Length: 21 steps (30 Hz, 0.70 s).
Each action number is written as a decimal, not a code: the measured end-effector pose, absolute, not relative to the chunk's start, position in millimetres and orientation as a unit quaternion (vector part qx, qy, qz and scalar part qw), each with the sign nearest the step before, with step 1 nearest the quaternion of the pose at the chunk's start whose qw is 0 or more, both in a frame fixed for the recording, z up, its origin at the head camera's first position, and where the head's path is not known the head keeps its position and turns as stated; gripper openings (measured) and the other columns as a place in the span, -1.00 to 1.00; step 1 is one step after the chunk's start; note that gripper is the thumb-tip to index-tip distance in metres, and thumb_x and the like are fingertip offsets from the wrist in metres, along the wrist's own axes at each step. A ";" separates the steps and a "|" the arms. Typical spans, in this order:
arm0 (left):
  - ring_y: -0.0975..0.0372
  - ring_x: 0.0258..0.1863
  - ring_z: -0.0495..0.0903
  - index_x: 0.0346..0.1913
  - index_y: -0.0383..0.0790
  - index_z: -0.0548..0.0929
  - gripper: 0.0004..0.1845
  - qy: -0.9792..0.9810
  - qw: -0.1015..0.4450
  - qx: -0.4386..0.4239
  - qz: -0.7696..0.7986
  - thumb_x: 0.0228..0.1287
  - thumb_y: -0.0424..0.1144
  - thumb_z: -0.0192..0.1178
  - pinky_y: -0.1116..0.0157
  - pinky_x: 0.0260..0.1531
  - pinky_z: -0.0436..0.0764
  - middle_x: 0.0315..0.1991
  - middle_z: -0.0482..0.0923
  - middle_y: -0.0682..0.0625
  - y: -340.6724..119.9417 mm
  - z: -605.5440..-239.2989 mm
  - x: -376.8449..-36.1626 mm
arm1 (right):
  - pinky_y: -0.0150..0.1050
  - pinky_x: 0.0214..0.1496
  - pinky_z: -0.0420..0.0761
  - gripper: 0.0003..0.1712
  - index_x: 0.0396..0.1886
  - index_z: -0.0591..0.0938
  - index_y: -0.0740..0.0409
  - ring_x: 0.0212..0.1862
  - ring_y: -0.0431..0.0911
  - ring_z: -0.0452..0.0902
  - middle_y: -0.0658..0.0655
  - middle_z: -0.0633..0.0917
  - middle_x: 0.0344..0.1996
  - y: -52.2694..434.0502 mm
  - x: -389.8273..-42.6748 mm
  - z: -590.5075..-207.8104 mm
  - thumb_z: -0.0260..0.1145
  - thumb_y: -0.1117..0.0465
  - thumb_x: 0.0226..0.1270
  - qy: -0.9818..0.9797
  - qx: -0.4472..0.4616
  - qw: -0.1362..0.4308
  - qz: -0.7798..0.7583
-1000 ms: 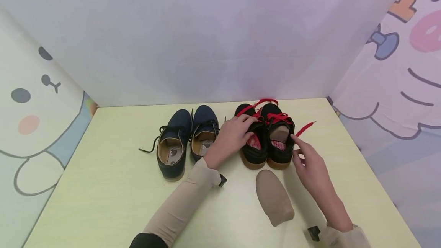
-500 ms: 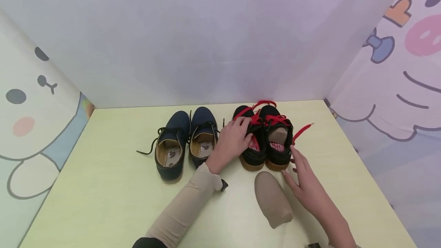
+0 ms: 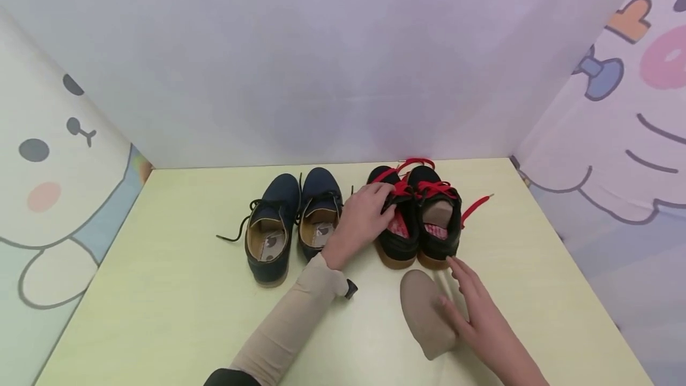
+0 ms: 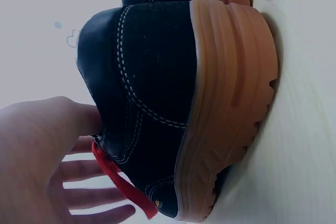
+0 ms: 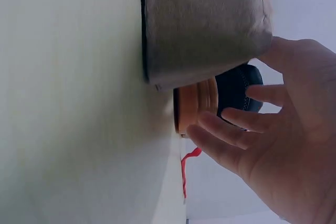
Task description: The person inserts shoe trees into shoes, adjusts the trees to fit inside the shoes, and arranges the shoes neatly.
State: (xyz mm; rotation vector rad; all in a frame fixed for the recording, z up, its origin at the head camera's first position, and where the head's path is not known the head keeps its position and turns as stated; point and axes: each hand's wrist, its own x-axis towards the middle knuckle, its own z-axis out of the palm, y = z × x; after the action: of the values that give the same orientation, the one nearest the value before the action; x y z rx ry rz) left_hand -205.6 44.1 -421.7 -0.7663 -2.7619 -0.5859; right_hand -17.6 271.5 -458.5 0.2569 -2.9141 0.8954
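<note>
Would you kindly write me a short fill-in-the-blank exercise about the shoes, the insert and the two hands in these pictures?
1. The black shoes have laces of the colour ____.
2. The left hand rests on the black pair, while the ____ hand touches the beige insert.
3. To the left of the black pair stands a pair of shoes coloured ____.
4. The beige insert lies on the ____, outside any shoe.

Missing words: red; right; navy blue; table

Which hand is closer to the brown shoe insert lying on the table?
The right hand. Its thumb touches the brown shoe insert from its right side. The left hand is farther away, resting on the left black shoe with red laces.
</note>
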 end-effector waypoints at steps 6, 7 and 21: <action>0.20 0.01 0.70 0.26 -0.02 0.60 -0.64 -0.929 0.089 -0.267 -0.240 0.49 -0.09 0.27 0.21 0.01 0.73 0.18 0.62 0.03 44.3 -422.8 -207.2 | 0.00 0.36 0.53 -0.25 0.57 0.38 -0.12 0.52 0.13 0.32 0.11 0.35 0.55 263.4 -2.3 -459.0 0.33 -0.17 0.49 -0.957 0.081 0.003 0.278; 0.20 0.01 0.71 0.27 -0.02 0.60 -0.64 -0.928 0.086 -0.267 -0.246 0.50 -0.09 0.27 0.21 0.02 0.72 0.19 0.61 0.02 44.0 -422.9 -207.4 | 0.07 0.35 0.55 -0.27 0.56 0.40 -0.14 0.51 0.12 0.32 0.10 0.35 0.54 262.4 -0.9 -458.4 0.33 -0.18 0.49 -0.957 0.082 -0.001 0.277; 0.16 0.04 0.69 0.31 -0.06 0.60 -0.63 -0.933 0.090 -0.251 -0.240 0.55 -0.08 0.19 0.19 0.08 0.71 0.17 0.62 -0.01 45.9 -423.1 -206.8 | 0.12 0.15 0.66 -0.29 0.44 0.53 -0.33 0.39 0.04 0.40 0.05 0.47 0.46 255.8 16.2 -458.6 0.50 -0.16 0.30 -0.962 0.134 0.017 0.238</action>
State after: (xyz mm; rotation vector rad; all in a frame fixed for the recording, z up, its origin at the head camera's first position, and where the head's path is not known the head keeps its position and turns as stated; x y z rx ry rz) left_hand -206.8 45.9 -423.1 -0.7476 -2.7756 -0.7145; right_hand 16.2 255.8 -458.6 0.4179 -2.9895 0.7411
